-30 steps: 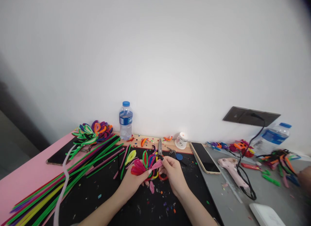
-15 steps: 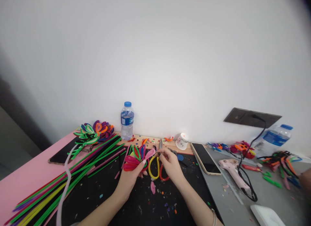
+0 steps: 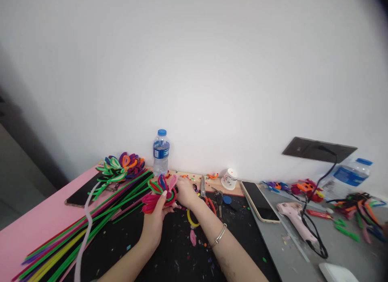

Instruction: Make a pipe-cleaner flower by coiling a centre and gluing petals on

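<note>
Only illegibly small print on the blue label (image 3: pixel 161 150) of the upright bottle (image 3: pixel 161 166) and on the white cup (image 3: pixel 229 179).

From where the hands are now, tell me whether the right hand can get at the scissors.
Probably yes: the scissors lie near the right hand, blades in view, though its forearm hides part of the handles; drawing back would likely help.

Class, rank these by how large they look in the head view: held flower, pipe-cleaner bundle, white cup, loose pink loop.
1. Pipe-cleaner bundle
2. Held flower, partly covered by the left hand
3. White cup
4. Loose pink loop
</note>
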A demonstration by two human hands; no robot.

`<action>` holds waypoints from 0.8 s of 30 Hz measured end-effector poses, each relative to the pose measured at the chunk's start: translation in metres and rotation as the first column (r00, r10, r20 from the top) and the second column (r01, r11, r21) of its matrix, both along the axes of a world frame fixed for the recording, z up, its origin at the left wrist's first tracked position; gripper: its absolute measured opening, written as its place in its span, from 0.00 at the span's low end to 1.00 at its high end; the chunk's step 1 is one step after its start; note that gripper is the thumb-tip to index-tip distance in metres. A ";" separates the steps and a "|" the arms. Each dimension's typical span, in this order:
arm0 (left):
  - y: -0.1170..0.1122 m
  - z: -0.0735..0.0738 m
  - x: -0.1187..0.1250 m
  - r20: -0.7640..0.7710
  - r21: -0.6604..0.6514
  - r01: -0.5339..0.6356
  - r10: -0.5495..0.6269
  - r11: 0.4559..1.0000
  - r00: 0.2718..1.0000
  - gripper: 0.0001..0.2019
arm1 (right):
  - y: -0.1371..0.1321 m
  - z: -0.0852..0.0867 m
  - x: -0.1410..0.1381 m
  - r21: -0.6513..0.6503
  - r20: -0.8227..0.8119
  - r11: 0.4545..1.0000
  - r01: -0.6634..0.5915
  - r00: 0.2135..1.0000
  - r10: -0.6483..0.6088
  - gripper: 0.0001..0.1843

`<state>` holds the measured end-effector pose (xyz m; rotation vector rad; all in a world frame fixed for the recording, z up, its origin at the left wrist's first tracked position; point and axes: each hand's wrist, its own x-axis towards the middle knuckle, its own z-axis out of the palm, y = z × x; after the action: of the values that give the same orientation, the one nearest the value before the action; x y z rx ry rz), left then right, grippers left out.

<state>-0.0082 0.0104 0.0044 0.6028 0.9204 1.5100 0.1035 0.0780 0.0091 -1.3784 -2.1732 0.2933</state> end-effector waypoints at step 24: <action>-0.017 0.001 0.015 -0.131 -0.195 0.275 -0.303 0.942 0.944 0.15 | -0.112 -0.006 0.080 -0.420 -0.798 0.896 0.143 0.412 -0.440 0.12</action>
<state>0.0072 -0.0069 0.0050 0.7052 1.0255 1.1166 0.1836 -0.0344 0.0028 -1.2817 -0.9864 0.9841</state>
